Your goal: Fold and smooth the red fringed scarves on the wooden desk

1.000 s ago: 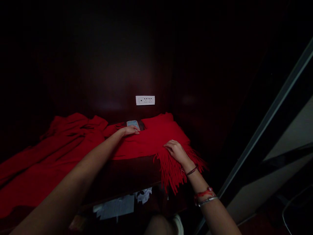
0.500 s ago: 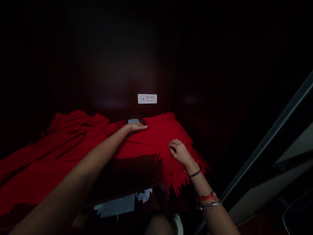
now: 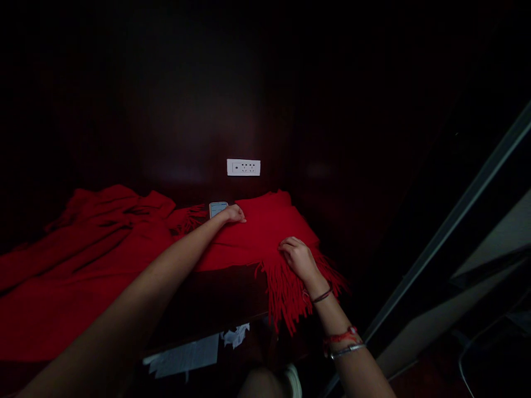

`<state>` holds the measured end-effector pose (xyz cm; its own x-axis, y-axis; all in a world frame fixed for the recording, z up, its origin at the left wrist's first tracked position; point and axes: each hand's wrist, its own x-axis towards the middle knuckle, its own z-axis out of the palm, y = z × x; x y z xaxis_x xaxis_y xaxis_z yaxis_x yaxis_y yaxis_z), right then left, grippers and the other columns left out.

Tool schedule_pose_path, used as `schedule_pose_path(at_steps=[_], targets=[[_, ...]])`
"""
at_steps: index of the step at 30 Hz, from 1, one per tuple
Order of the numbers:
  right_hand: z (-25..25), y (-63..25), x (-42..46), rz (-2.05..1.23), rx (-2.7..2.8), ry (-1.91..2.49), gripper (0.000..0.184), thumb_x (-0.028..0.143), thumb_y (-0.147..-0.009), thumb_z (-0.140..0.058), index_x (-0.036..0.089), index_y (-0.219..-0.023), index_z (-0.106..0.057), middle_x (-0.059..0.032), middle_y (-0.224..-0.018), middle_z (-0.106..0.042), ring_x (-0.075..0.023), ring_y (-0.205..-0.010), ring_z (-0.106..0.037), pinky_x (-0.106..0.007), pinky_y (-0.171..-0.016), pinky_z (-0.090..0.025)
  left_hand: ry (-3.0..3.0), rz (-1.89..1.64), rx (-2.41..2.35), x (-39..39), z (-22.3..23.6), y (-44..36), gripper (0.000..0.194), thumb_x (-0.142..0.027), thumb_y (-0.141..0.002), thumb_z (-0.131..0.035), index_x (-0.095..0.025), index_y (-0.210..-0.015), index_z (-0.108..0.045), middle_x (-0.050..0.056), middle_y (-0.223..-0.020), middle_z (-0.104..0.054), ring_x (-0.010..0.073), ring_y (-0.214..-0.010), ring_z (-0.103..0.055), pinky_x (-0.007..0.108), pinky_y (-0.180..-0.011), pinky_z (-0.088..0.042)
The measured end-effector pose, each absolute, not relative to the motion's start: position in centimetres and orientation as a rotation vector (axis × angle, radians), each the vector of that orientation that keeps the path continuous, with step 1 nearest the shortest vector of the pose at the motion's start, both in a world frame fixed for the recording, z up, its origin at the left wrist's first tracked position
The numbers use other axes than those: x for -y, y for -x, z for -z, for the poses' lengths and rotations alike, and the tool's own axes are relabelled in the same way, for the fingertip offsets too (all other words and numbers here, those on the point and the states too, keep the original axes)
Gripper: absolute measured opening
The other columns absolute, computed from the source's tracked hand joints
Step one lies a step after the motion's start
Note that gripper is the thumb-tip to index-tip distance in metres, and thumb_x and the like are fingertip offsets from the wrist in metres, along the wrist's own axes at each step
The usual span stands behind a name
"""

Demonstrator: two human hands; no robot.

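Note:
A red fringed scarf point(image 3: 265, 221) lies folded on a dark wooden surface, its tassels hanging over the front edge. At its left edge my left hand point(image 3: 234, 213) has its fingers curled in and pinched on the cloth. My right hand point(image 3: 297, 257) is at the fringed right end, its fingers bent together against the scarf just above the tassels. A phone point(image 3: 217, 209) with a lit screen lies just behind my left wrist, partly covered by it.
More rumpled red cloth point(image 3: 103, 237) spreads over the left side. A white wall socket point(image 3: 243, 167) is on the dark back panel. Papers point(image 3: 186, 356) and a crumpled white paper point(image 3: 236, 335) lie below the surface. A metal-edged frame point(image 3: 448, 221) slants along the right.
My left hand has turned from flat, outstretched fingers to curled ones at the scarf's edge, uncovering more of the phone. My right hand stays by the fringe. The view has shifted slightly right.

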<state>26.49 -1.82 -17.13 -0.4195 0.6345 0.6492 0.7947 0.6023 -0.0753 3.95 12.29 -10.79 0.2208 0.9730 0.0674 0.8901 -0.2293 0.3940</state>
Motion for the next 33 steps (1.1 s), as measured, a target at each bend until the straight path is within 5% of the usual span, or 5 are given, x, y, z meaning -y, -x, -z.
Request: schedule_pose_path(at_steps=[8, 13, 18, 28, 33], targets=[[16.9, -26.4, 2.2, 0.376, 2.172, 1.21, 0.019, 0.014, -0.078, -0.045, 0.018, -0.086, -0.061, -0.004, -0.081, -0.058, -0.0142, -0.079, -0.048, -0.026, -0.074, -0.039, -2.586, -0.71, -1.787, -7.4, 11.9, -5.0, 0.031, -0.029, -0.075, -0.045, -0.015, -0.102, -0.051, 0.011, -0.102, -0.05, 0.0209, -0.093, -0.047, 0.031, -0.079, -0.035], [17.1, -26.4, 2.1, 0.367, 2.199, 1.195, 0.019, 0.015, -0.078, -0.044, 0.018, -0.086, -0.062, -0.0044, -0.081, -0.058, -0.0143, -0.08, -0.049, -0.026, -0.074, -0.04, -3.039, -0.424, -1.211, -0.5, 14.7, -3.2, 0.038, -0.041, -0.075, -0.043, -0.019, -0.105, -0.049, 0.008, -0.099, -0.048, 0.0196, -0.09, -0.048, 0.03, -0.079, -0.038], [16.6, -26.7, 2.3, 0.393, 2.338, 1.161, 0.021, 0.015, -0.08, -0.042, 0.018, -0.087, -0.061, -0.0049, -0.083, -0.058, -0.0139, -0.082, -0.05, -0.026, -0.074, -0.041, -3.034, -0.142, -1.249, 0.4, 15.5, 0.2, 0.044, -0.009, -0.07, -0.039, -0.021, -0.112, -0.045, 0.008, -0.104, -0.05, 0.0184, -0.092, -0.05, 0.027, -0.078, -0.04], [13.4, -27.2, 3.3, 0.624, 2.588, 1.167, 0.032, 0.022, -0.078, -0.046, 0.02, -0.11, -0.047, -0.006, -0.091, -0.056, -0.0164, -0.086, -0.05, -0.031, -0.078, -0.037, -2.979, -0.525, -1.11, -1.3, 15.0, 3.1, 0.027, -0.018, -0.08, -0.037, -0.015, -0.102, -0.052, 0.008, -0.095, -0.058, 0.0154, -0.087, -0.052, 0.024, -0.077, -0.039], [13.6, -27.0, 2.6, 0.619, 2.465, 1.292, 0.022, 0.021, -0.074, -0.051, 0.018, -0.096, -0.051, -0.0056, -0.086, -0.054, -0.0162, -0.081, -0.048, -0.029, -0.073, -0.036, -2.985, -0.577, -1.169, -1.1, 14.5, 3.4, 0.028, -0.023, -0.081, -0.035, -0.017, -0.1, -0.054, 0.006, -0.092, -0.059, 0.0154, -0.084, -0.054, 0.024, -0.074, -0.04]])
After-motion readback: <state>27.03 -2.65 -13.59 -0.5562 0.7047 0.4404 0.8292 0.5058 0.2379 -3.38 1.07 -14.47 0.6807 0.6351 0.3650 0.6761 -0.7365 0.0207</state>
